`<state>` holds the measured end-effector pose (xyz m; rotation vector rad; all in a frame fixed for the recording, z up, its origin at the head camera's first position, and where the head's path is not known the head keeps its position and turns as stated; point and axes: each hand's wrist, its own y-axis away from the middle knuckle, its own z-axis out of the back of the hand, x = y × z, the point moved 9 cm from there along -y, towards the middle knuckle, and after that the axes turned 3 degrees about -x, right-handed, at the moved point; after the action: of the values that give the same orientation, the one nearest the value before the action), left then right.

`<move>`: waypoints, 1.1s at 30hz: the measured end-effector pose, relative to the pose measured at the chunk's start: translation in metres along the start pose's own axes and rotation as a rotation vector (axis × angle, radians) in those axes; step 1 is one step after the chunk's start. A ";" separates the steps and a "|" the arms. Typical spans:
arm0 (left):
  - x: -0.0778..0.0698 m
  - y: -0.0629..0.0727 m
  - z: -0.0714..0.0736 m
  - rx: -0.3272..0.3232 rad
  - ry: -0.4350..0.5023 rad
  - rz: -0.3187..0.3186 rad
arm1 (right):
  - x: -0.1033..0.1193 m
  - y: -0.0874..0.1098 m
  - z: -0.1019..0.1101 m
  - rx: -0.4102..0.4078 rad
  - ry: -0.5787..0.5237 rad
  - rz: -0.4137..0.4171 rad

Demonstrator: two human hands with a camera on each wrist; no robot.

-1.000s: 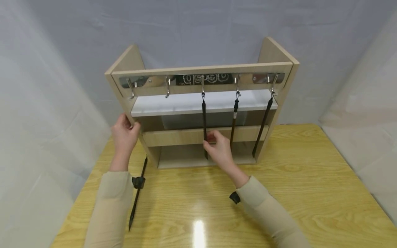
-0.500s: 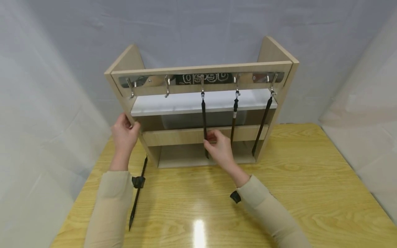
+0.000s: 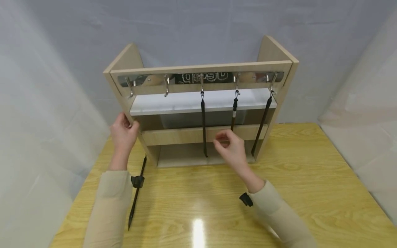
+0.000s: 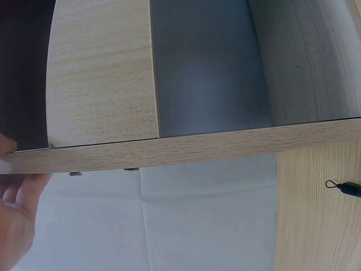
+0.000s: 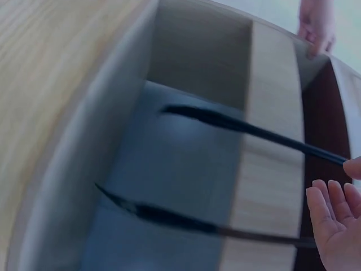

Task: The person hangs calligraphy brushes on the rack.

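Note:
My left hand (image 3: 123,136) pinches the left side panel (image 4: 214,148) of a small wooden shelf (image 3: 172,136), thumb and fingers on either face. From the shelf's middle hook hangs a black calligraphy brush (image 3: 203,120), tip down. To its right hang a brown-handled calligraphy brush (image 3: 234,109) and, on the last hook, another dark calligraphy brush (image 3: 262,124). My right hand (image 3: 233,151) is apart from the middle brush, its fingers loosely bent around nothing; it hides the lower part of the brown-handled one. On the table left of the shelf lies a calligraphy brush (image 3: 134,204).
A metal hook rail (image 3: 149,80) runs along the shelf's top board; its two left hooks (image 3: 166,86) carry nothing. The shelf stands on a wood-grain table (image 3: 310,165). White sheeting (image 3: 201,31) surrounds the table at the back and sides.
My right hand has let go of the middle brush and moved right, away from it. The brush keeps hanging on its hook. My left hand stays on the side panel.

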<state>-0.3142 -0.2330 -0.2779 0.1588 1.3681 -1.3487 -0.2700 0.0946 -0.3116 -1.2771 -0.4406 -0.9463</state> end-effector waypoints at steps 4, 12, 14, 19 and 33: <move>-0.001 0.000 0.000 -0.003 -0.001 -0.009 | 0.013 0.002 0.026 -0.058 0.019 0.043; -0.001 -0.001 0.000 0.009 -0.007 0.022 | 0.038 0.002 0.083 -0.239 0.024 0.134; -0.002 -0.001 0.000 0.010 -0.011 0.030 | 0.032 0.002 0.096 -0.278 0.032 0.121; -0.003 0.000 0.000 0.017 -0.011 0.038 | 0.017 0.000 0.127 -0.364 0.090 0.062; -0.001 0.000 0.000 0.023 -0.031 0.035 | -0.019 -0.018 0.169 -0.460 0.176 -0.062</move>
<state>-0.3137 -0.2321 -0.2771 0.1758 1.3187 -1.3328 -0.2593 0.2597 -0.2684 -1.5810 -0.1250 -1.2487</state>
